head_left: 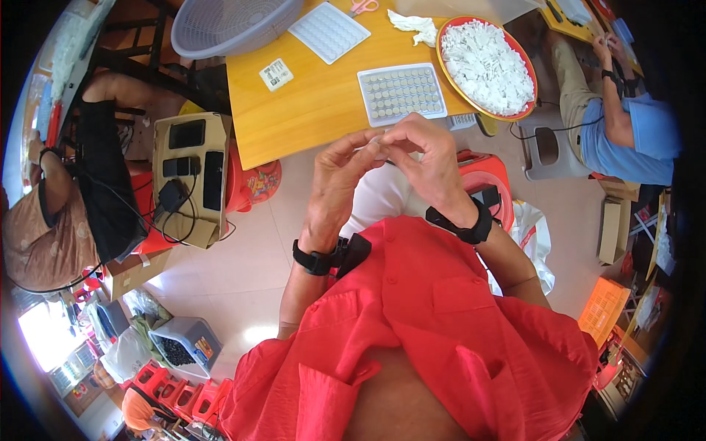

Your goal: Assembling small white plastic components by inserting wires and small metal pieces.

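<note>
My left hand (340, 167) and my right hand (430, 153) meet in front of the table edge, fingertips pinched together. Between them is a small whitish piece (380, 141), mostly covered by the fingers, so its kind is unclear. Just beyond the hands lies a white tray (362, 90) holding rows of small round greyish-white discs. To its right, a round red tray with a yellow rim (531, 72) carries a heap of small white pieces (487, 66). Both wrists wear black bands.
On the yellow table (316, 103) are a pale pocketed tray (329, 33), a labelled card (276, 74), pink scissors (363, 6), white crumpled tissue (413, 26) and a grey basket (239, 45). At left, a cardboard box (208, 234) bears phones and cables. People sit on both sides.
</note>
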Demonstrator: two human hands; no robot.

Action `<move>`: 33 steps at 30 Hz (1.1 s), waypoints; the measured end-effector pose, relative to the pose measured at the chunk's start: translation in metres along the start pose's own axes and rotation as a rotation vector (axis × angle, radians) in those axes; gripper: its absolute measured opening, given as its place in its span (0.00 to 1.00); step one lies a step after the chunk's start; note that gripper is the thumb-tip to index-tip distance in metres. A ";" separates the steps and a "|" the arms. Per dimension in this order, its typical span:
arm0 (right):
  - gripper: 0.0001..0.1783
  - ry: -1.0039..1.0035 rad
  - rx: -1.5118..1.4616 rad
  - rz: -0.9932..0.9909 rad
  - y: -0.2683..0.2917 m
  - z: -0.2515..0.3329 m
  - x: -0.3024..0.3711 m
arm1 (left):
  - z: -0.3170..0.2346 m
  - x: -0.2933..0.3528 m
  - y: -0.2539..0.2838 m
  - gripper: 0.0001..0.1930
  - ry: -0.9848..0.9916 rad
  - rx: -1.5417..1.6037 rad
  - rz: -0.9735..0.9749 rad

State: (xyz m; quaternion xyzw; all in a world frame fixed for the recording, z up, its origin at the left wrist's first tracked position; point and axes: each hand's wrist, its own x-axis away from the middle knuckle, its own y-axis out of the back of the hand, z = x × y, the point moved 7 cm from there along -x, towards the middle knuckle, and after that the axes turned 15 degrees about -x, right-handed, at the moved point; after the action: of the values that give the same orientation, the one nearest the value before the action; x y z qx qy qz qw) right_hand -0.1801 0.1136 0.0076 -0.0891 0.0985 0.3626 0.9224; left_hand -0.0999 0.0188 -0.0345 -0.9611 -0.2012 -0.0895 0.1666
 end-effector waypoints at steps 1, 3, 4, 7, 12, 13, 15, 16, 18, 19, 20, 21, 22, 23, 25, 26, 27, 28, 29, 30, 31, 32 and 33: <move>0.06 -0.001 -0.001 -0.001 -0.002 -0.001 0.001 | -0.001 0.000 0.001 0.09 -0.009 -0.032 -0.013; 0.07 -0.003 -0.051 -0.005 -0.005 -0.003 0.003 | -0.002 -0.001 0.001 0.08 -0.017 -0.064 -0.024; 0.07 -0.004 -0.051 -0.004 -0.006 -0.005 0.004 | -0.003 -0.002 0.003 0.07 -0.015 -0.037 -0.043; 0.08 -0.205 -0.320 -0.163 0.003 -0.022 0.007 | -0.007 -0.002 0.001 0.06 -0.033 0.006 -0.051; 0.06 -0.326 -0.314 -0.161 0.002 -0.022 0.008 | -0.008 0.001 0.000 0.07 -0.038 -0.038 -0.097; 0.06 -0.326 -0.314 -0.162 0.002 -0.022 0.008 | -0.009 0.002 0.000 0.07 -0.043 -0.071 -0.103; 0.05 -0.326 -0.293 -0.167 0.002 -0.024 0.008 | -0.010 0.002 0.000 0.08 -0.048 -0.105 -0.109; 0.05 -0.327 -0.293 -0.166 0.002 -0.025 0.008 | -0.010 0.002 0.001 0.08 -0.054 -0.122 -0.119; 0.04 -0.314 -0.290 -0.165 0.000 -0.024 0.008 | -0.009 0.002 0.003 0.08 -0.060 -0.140 -0.130; 0.04 -0.315 -0.290 -0.164 -0.001 -0.025 0.008 | -0.011 0.003 0.003 0.07 -0.088 -0.160 -0.135; 0.04 -0.322 -0.297 -0.171 -0.001 -0.025 0.008 | -0.012 0.003 0.003 0.07 -0.116 -0.181 -0.140; 0.04 -0.330 -0.305 -0.178 -0.001 -0.026 0.008 | -0.010 0.003 0.003 0.07 -0.116 -0.181 -0.141; 0.04 -0.330 -0.304 -0.178 -0.001 -0.026 0.008 | -0.011 0.003 0.004 0.07 -0.141 -0.173 -0.153; 0.03 -0.335 -0.298 -0.172 -0.002 -0.027 0.008 | -0.011 0.003 0.005 0.07 -0.167 -0.166 -0.166; 0.03 -0.341 -0.290 -0.167 -0.002 -0.030 0.008 | -0.008 0.003 0.005 0.06 -0.171 -0.174 -0.176; 0.03 -0.335 -0.286 -0.173 -0.002 -0.031 0.009 | -0.008 0.004 0.005 0.05 -0.175 -0.183 -0.186; 0.03 -0.330 -0.281 -0.179 -0.002 -0.032 0.010 | -0.007 0.004 0.004 0.05 -0.175 -0.183 -0.187; 0.03 -0.330 -0.281 -0.178 -0.003 -0.033 0.010 | -0.009 0.005 0.004 0.05 -0.195 -0.223 -0.195; 0.03 -0.303 -0.273 -0.176 -0.003 -0.033 0.010 | -0.010 0.005 0.003 0.04 -0.214 -0.263 -0.204; 0.03 -0.275 -0.265 -0.175 -0.004 -0.032 0.010 | -0.010 0.005 0.003 0.04 -0.213 -0.263 -0.205; 0.03 -0.275 -0.265 -0.174 -0.004 -0.034 0.011 | -0.009 0.005 0.003 0.05 -0.218 -0.262 -0.212; 0.03 -0.269 -0.264 -0.172 -0.005 -0.036 0.012 | -0.009 0.006 0.003 0.05 -0.223 -0.261 -0.219; 0.04 -0.264 -0.264 -0.170 -0.005 -0.037 0.012 | -0.009 0.005 0.003 0.05 -0.223 -0.261 -0.218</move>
State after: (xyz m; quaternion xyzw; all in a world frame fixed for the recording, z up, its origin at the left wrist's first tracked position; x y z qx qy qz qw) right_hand -0.1727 0.1090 -0.0301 -0.1688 -0.0793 0.3019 0.9349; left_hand -0.0947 0.0147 -0.0255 -0.9510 -0.3081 -0.0254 0.0066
